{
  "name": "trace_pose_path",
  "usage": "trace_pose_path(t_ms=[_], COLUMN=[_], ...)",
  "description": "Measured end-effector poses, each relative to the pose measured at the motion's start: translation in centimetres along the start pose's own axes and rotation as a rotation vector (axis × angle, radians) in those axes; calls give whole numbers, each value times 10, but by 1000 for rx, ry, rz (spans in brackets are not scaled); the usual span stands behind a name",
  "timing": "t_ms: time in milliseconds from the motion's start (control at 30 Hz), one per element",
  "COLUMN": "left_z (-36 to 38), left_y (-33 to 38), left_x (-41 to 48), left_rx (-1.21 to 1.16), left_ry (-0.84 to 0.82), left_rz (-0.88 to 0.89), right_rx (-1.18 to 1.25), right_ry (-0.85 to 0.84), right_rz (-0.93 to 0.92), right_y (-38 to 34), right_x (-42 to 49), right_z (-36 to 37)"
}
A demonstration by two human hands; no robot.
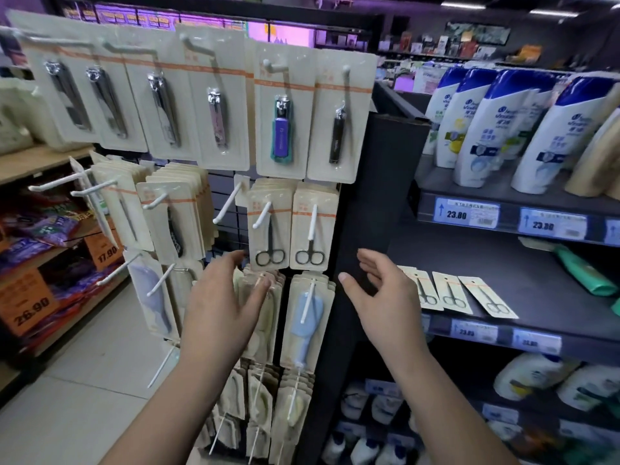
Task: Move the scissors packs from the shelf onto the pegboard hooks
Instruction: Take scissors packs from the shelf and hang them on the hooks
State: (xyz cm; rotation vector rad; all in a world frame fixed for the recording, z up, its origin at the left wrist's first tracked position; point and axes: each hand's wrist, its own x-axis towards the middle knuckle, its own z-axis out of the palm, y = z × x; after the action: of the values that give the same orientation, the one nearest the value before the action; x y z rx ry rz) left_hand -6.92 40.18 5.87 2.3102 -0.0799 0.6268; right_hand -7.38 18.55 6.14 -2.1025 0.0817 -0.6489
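Observation:
Three beige scissors packs lie flat on the dark shelf (543, 286) at right: one (423, 290) partly behind my right hand, a middle one (451, 292) and a right one (488, 297). On the pegboard, two hooks carry scissors packs, a left stack (268, 229) and a right stack (312, 226). A bare white hook (228, 204) sticks out just left of them. My left hand (219, 307) is open in front of the pegboard, holding nothing. My right hand (379, 297) is open beside the shelf, fingers spread, empty.
Nail clipper packs (281, 109) hang along the top row. Blue brush packs (307, 317) and other cards hang below the scissors. Shampoo bottles (483, 129) fill the upper right shelf, a green tube (583, 270) lies on the scissors shelf. Orange price signs (28, 305) stand at left.

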Motion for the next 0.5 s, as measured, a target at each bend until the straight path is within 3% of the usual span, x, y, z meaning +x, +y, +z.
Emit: trace_pose_path(t_ms=[100, 267, 500], left_z=[8, 52, 137], left_y=[8, 41, 106], left_x=[-17, -38, -40], left_rx=[52, 43, 46], left_ry=[-8, -157, -282], left_rz=[125, 318, 374], right_rx=[-132, -209, -288], right_ry=[-18, -21, -15], right_rz=[-18, 18, 102], right_y=[12, 43, 114], right_x=[0, 1, 4], right_z=[-15, -47, -121])
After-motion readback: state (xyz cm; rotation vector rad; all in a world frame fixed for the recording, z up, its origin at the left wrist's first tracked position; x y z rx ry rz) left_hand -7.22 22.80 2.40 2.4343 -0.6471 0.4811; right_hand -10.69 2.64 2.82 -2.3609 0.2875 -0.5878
